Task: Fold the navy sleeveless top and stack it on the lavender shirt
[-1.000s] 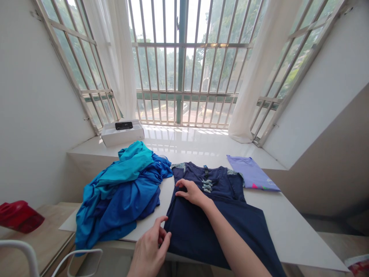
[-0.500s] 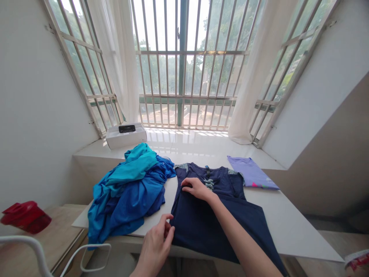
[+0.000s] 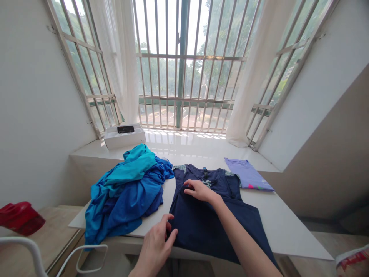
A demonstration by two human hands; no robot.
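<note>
R hand (image 3: 200,191): fingers together, curled onto the chest of a navy sleeveless top (image 3: 207,227), just below the neck. L hand (image 3: 155,248) at the top's near left edge, fingers a bit apart; can't tell if gripping. Top lies w/ neck twd the window, long axis running window-to-person, lower end at the near edge of a white tabletop (image 3: 288,227). Crumpled blue clothes (image 3: 123,192) just left, folded lilac tee (image 3: 248,175) beyond, white box (image 3: 123,140) on the sill, barred window (image 3: 184,77) behind.
</note>
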